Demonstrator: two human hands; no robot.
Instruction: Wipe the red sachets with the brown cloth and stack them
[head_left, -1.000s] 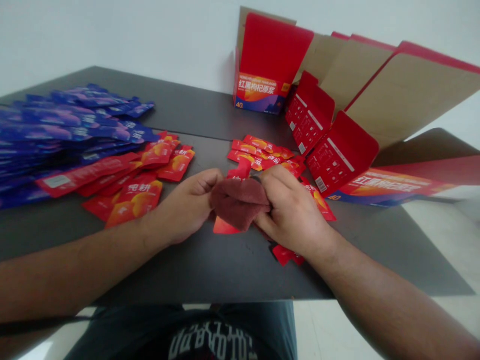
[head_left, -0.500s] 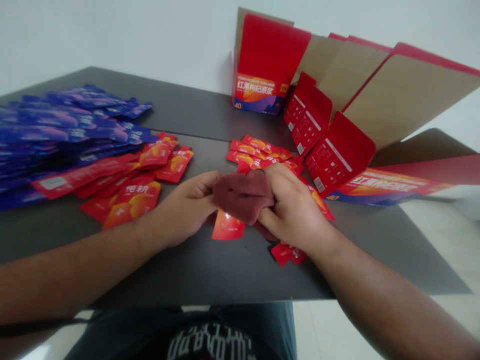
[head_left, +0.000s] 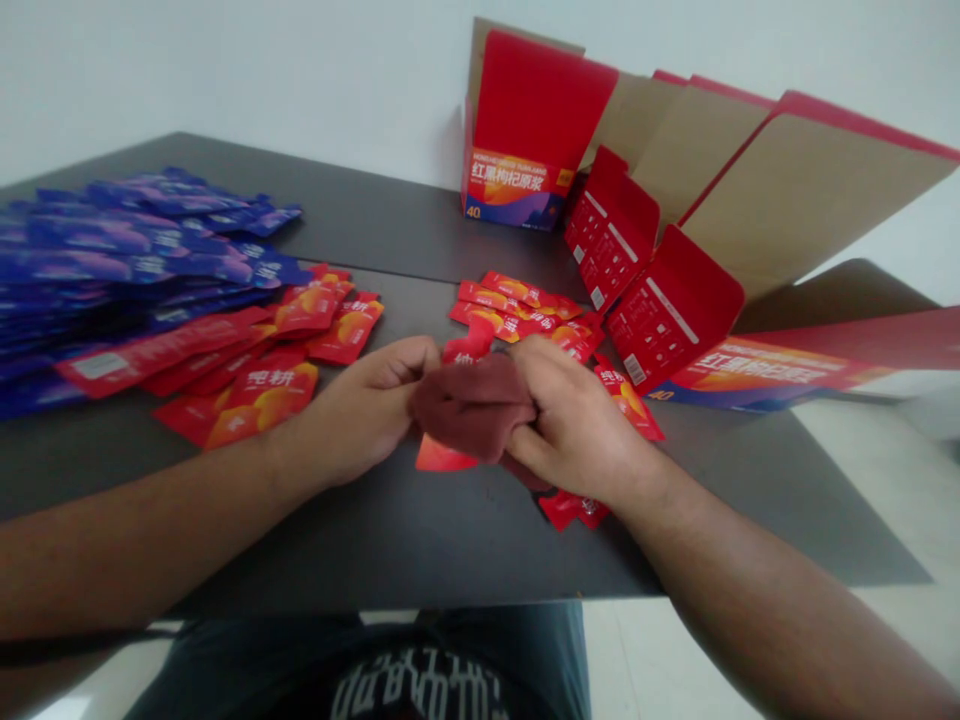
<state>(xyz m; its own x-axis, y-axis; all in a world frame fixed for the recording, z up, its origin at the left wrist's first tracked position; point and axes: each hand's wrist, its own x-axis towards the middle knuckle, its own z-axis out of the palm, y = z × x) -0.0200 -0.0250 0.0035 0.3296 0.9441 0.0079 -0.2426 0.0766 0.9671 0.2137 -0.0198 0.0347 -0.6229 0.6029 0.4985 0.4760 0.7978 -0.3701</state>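
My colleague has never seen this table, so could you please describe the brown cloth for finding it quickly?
On the grey table, look between the left hand and right hand. Held there, the brown cloth is bunched over a red sachet. Unlike the printed sachets nearby, it is plain, dull fabric.

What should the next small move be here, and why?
Probably ease the folded brown fabric cloth a little to the right with the right hand. That hand grips it, the left hand meets its left edge, and it hides the middle of the flat red-and-orange sachet, whose ends show above and below.
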